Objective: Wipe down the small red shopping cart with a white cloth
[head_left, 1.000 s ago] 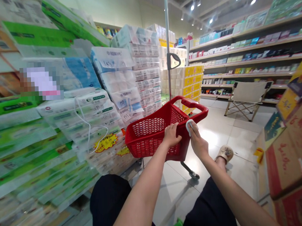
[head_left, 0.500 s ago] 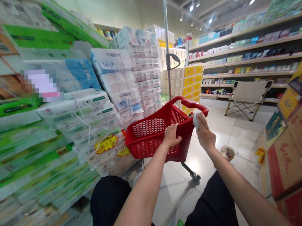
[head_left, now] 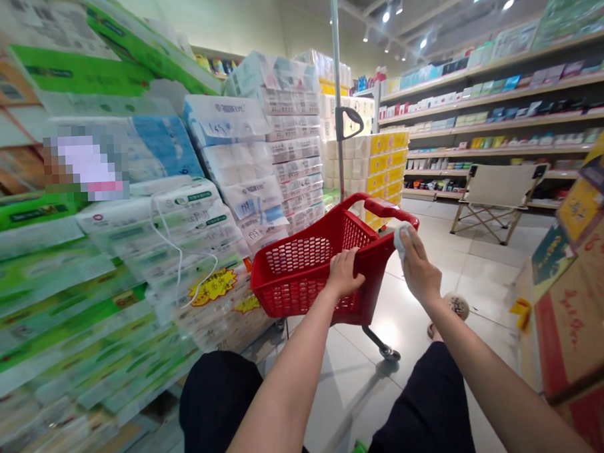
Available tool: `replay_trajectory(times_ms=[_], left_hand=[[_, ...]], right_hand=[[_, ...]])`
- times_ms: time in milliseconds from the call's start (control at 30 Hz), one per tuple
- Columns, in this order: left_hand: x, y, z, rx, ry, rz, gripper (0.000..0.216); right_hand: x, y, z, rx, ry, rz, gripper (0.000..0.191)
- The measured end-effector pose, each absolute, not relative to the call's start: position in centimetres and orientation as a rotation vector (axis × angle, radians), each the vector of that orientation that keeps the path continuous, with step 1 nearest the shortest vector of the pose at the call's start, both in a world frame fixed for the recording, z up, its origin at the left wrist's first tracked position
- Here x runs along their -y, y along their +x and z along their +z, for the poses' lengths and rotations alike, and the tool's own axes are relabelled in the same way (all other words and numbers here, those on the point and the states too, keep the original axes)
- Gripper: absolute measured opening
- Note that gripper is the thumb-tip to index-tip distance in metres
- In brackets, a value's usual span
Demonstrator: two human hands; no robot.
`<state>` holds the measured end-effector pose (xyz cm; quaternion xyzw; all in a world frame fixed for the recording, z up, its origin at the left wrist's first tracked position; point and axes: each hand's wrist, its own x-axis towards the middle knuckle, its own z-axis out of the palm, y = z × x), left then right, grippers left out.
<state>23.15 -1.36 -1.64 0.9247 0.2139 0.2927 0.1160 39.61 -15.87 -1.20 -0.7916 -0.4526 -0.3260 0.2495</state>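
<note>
1. Stacked tissue packs [head_left: 131, 220] fill the left side.
2. The red basket cart [head_left: 298, 270] stands on the tiled floor [head_left: 476, 262], centre, just beside them.
3. The left hand [head_left: 345, 273] grips the cart's near rim, fingers curled over it.
4. The right hand [head_left: 418, 269] holds a white wipe [head_left: 400, 234], pressing it against the cart's right rim.
5. Cardboard boxes [head_left: 576, 308] stand far right.

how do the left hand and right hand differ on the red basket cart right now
The left hand is bare and curls over the near rim of the red plastic basket cart; the right hand presses a small white cloth against its right corner, by the handle. The left hand sits near the rim's middle; the right hand reaches farther out. Both touch the same cart.
</note>
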Motion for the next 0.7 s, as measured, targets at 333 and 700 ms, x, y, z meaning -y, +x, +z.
replay_trajectory(times_ms=[333, 700], left_hand=[[1.3, 23.2, -1.8, -0.617, 2.722, 0.876, 0.075], [1.5, 23.1, -1.9, -0.625, 2.714, 0.891, 0.075]], right_hand=[[15.5, 36.9, -2.5, 1.390, -2.120, -0.796, 0.074], [16.4, 39.3, -1.5, 1.156, -2.113, -0.826, 0.078]])
